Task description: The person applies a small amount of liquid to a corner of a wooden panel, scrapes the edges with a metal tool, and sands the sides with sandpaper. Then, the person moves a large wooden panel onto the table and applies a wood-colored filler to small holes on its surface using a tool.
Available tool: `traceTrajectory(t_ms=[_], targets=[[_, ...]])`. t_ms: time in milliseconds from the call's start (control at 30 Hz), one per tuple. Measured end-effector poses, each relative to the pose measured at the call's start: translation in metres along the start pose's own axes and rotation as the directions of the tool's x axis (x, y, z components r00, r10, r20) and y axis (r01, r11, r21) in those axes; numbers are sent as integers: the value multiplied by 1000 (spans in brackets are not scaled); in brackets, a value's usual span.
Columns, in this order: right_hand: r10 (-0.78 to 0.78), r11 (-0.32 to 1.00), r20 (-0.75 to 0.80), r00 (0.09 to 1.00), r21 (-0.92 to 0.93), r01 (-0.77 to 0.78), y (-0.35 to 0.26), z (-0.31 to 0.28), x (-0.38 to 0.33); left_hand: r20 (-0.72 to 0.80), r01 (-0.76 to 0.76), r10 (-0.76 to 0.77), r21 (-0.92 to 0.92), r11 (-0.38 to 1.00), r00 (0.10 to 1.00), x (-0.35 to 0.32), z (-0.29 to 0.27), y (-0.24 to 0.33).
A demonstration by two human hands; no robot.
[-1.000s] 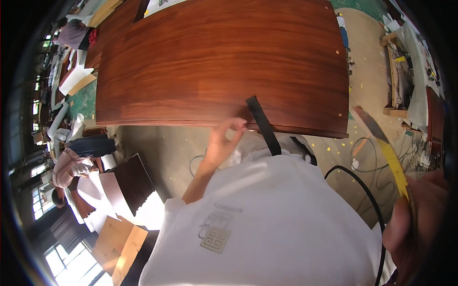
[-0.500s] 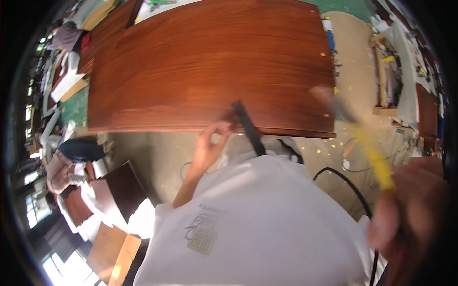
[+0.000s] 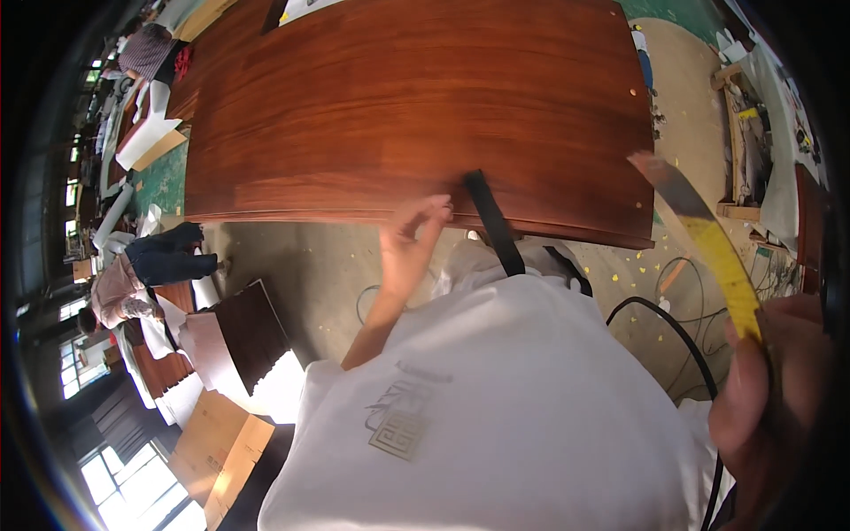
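Right hand clenched around yellow-handled blade, left hand loosely open, fingertips touching tabletop edge

Large reddish-brown polished wooden panel, grain running lengthwise, lying flat, near edge just beyond the fingertips of one hand; narrow black strap crossing that near edge, slanting down toward the body; long yellow-handled blade with grey metal tip, tilted up-left, tip blurred, gripped at lower end
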State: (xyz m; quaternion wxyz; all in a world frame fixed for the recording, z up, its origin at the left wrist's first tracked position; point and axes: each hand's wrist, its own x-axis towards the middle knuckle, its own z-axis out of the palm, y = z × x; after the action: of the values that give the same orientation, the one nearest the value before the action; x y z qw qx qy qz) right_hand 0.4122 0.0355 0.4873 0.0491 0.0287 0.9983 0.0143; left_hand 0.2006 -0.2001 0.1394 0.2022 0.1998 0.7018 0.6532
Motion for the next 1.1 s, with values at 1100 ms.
traceTrajectory(t_ms=[1100], targets=[[528, -56, 278, 803, 954, -294, 97, 285, -63, 70, 44, -64, 263, 964, 995, -51, 36, -5]])
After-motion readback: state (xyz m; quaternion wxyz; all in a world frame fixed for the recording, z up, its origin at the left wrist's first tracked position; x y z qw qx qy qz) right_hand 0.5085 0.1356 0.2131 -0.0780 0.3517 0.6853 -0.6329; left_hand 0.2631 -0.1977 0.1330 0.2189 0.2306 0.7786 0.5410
